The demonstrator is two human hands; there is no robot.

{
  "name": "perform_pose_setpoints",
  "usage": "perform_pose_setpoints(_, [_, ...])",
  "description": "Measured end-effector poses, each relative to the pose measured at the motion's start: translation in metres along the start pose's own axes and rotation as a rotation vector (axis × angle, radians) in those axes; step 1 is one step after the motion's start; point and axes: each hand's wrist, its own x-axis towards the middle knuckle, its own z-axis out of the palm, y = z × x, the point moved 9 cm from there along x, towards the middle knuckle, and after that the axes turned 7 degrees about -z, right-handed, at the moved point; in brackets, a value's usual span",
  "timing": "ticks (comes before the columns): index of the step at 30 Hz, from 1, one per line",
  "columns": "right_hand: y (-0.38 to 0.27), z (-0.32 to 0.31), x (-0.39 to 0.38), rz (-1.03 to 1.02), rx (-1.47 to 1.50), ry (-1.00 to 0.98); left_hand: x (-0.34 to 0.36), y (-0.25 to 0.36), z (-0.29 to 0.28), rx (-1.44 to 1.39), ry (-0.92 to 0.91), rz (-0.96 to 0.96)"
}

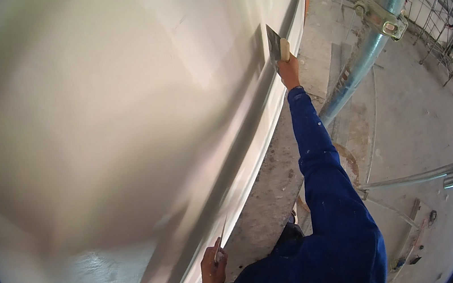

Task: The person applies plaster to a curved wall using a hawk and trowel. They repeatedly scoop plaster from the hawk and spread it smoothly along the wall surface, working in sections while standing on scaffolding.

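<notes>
Upper centre of frame: our right hand (288, 70) is closed round the pale wooden handle of a flat steel trowel (274, 43), its blade against the smooth white wall (119, 110). Bottom centre: our left hand (213, 269) clasps a thin metal blade (220, 240), pointing up.

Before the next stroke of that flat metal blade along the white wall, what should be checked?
1. Right hand grips the flat metal trowel with pale handle: ok.
2. Blade against the smooth white wall: ok.
3. Left hand holds a second thin blade: ok.
4. Plaster loaded on either blade: cannot tell.
5. Silver scaffold pipe clear of the blue-sleeved arm: ok.
</notes>
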Motion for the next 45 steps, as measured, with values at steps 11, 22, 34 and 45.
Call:
perform_pose_setpoints(11, [-0.035,0.041,-0.038,-0.069,-0.030,-0.119,-0.013,-0.022,0.006,-0.146,0.101,-0.013])
perform_pose_setpoints(22, [-0.164,0.069,-0.233,-0.160,0.006,-0.129,-0.029,-0.051,0.005,-0.302,0.094,-0.146])
perform_pose_setpoints(34, [-0.108,0.001,-0.260,0.235,0.131,-0.230,-0.054,-0.057,-0.010,-0.316,0.187,-0.106])
perform_pose_setpoints(45, [-0.070,0.007,-0.012,-0.130,-0.084,0.092,-0.037,-0.047,-0.006,-0.313,0.119,-0.067])
